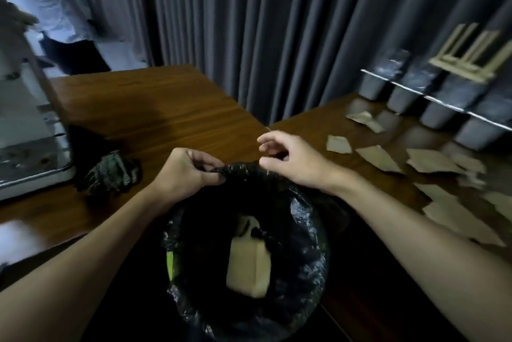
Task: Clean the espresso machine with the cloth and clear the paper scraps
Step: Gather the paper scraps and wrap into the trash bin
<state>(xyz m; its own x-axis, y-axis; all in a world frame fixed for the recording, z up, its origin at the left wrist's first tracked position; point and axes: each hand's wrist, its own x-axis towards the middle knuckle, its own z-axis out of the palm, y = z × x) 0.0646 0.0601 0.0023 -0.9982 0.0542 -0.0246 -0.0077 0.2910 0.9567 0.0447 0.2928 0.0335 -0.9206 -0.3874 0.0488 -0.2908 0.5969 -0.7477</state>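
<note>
The left hand (186, 172) pinches the black plastic bin liner (307, 253), the right hand (293, 161) hangs loosely curled and empty; the flimsy brown paper scraps (379, 158) at right probably suit edge-pinching.

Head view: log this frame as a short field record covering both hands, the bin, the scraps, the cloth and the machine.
left hand: pinches the rim of the black bin liner
right hand: fingers loosely curled above the liner rim, nothing visible in it
bin contents: beige carton, green item at the side
paper scraps: scattered on the right table, not yet cleared
cloth: dark, crumpled, lying on the left table
espresso machine: at the left edge, beside the cloth
</note>
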